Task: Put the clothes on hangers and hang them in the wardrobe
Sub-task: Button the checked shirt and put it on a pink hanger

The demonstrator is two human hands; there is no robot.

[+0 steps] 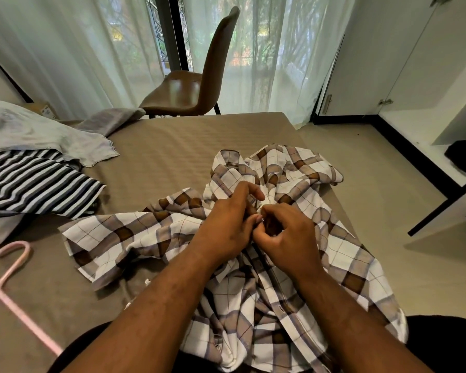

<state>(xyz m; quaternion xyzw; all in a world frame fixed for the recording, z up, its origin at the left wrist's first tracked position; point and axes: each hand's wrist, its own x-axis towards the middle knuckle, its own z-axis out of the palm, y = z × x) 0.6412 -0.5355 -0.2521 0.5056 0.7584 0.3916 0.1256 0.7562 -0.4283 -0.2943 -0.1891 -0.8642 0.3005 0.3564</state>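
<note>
The bed (172, 141) serves as the work surface, so the clothes lie spread across it. The white wardrobe (388, 63) stands at 2 o'clock, close by for hanging. The checked shirt (301, 267) sprawls from the centre toward 5 o'clock, collar away from the person and front edge running toward the lap, which brings the buttons within reach. A striped top (33, 184) lies at 9 o'clock. A pink hanger (11, 275) lies at 8 o'clock, not yet in use. The left hand (226, 224) and right hand (288, 238) meet at the centre, both pinching the shirt's front edge, probably working a button. I cannot tell whether it is fastened.
</note>
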